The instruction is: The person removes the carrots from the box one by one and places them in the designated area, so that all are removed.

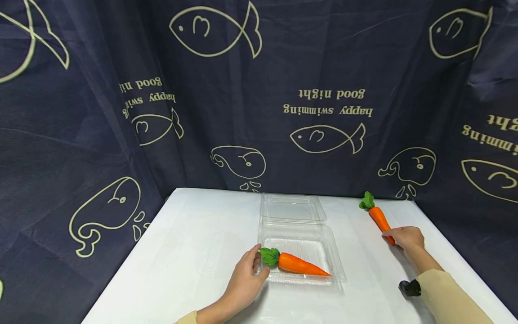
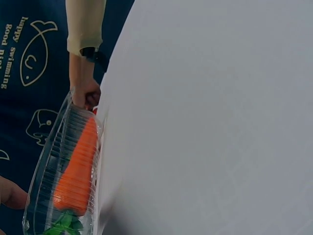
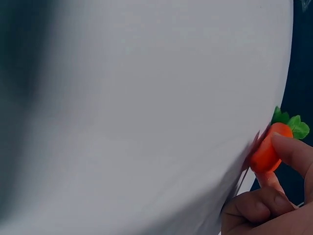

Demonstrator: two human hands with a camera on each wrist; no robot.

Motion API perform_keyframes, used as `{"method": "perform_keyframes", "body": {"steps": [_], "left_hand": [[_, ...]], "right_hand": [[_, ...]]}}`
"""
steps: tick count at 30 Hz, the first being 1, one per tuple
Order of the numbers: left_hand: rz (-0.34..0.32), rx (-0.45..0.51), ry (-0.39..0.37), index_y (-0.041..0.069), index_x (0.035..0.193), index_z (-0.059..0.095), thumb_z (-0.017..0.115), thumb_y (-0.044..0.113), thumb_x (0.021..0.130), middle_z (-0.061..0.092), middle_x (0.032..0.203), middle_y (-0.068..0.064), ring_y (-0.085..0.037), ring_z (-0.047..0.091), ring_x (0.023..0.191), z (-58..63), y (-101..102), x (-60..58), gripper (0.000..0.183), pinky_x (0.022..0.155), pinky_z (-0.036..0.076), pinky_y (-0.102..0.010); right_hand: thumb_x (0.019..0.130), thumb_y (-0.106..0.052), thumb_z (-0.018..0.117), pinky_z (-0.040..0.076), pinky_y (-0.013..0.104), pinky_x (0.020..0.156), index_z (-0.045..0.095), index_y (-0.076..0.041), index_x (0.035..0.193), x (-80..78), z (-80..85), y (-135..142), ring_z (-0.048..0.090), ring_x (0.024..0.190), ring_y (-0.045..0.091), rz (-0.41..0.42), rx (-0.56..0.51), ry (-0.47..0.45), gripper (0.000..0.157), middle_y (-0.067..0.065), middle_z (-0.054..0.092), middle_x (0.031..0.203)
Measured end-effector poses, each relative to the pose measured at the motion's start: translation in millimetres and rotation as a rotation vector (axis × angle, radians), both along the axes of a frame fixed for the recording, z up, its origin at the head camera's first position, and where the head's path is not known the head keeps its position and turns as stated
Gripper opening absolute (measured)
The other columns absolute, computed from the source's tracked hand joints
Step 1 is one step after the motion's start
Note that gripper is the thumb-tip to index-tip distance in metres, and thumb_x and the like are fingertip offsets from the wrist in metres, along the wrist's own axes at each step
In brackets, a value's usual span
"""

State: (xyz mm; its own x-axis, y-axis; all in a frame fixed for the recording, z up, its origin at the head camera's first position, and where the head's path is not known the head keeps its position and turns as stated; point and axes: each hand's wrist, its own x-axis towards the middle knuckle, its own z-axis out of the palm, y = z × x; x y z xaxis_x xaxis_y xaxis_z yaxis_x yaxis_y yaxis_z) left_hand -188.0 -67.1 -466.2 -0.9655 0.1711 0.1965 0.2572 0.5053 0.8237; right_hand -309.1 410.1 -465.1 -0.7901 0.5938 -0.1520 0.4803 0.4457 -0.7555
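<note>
A clear plastic clamshell box (image 1: pixel 335 252) lies with its lid (image 1: pixel 293 208) folded back on the white table. Inside its base is an orange toy carrot (image 1: pixel 299 264) with green leaves, tip to the right; the left wrist view shows this carrot (image 2: pixel 78 171) through the ribbed wall. My left hand (image 1: pixel 244 280) is at the box's left front corner, fingers loosely curved, thumb and fingers apart beside the leaves. Farther right, my right hand (image 1: pixel 408 238) pinches a second carrot (image 1: pixel 379 218) near its tip, leaves pointing away; the right wrist view shows thumb and finger on this carrot (image 3: pixel 268 152).
The white table (image 1: pixel 202 225) ends at a dark blue curtain (image 1: pixel 226 99) with fish and whale prints, behind and at both sides. A black object (image 1: pixel 409 288) is at the right sleeve cuff.
</note>
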Motion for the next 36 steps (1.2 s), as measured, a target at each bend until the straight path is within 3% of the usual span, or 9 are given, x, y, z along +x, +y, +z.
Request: {"method": "perform_keyframes", "body": {"steps": [9, 22, 28, 36], "left_hand": [[-0.002, 0.011, -0.006, -0.003, 0.148, 0.042, 0.066, 0.017, 0.092, 0.061, 0.122, -0.008, -0.021, 0.058, 0.112, -1.1, 0, -0.5, 0.064, 0.099, 0.052, -0.046], [0.007, 0.008, 0.004, -0.004, 0.148, 0.042, 0.066, 0.017, 0.092, 0.060, 0.121, -0.007, -0.019, 0.057, 0.108, -1.2, 1, -0.8, 0.065, 0.097, 0.052, -0.042], [0.000, 0.020, -0.001, -0.004, 0.148, 0.041, 0.065, 0.016, 0.092, 0.060, 0.123, -0.008, -0.020, 0.057, 0.110, 0.8, 1, -0.2, 0.064, 0.099, 0.052, -0.043], [-0.005, 0.017, -0.012, -0.004, 0.149, 0.041, 0.065, 0.017, 0.092, 0.059, 0.124, -0.008, -0.019, 0.056, 0.111, 0.8, 0, 1.4, 0.065, 0.099, 0.051, -0.044]], "right_hand": [[0.082, -0.018, 0.079, 0.043, 0.027, 0.054, 0.058, 0.012, 0.109, 1.3, -5.0, 2, 0.051, 0.079, 0.029, -0.001, -0.014, -0.023, 0.046, 0.017, 0.058, 0.085], [0.080, -0.020, 0.080, 0.043, 0.030, 0.056, 0.054, 0.010, 0.117, -2.2, -6.3, 10, 0.050, 0.074, 0.025, 0.017, -0.107, -0.067, 0.054, 0.014, 0.054, 0.086], [0.080, -0.022, 0.081, 0.045, 0.032, 0.056, 0.053, 0.010, 0.119, -3.9, -7.3, 14, 0.049, 0.069, 0.023, 0.024, -0.115, -0.069, 0.057, 0.013, 0.053, 0.085], [0.080, -0.029, 0.083, 0.044, 0.030, 0.059, 0.053, 0.007, 0.122, -2.5, -5.8, 13, 0.049, 0.074, 0.024, 0.026, -0.110, -0.096, 0.062, 0.013, 0.054, 0.087]]}}
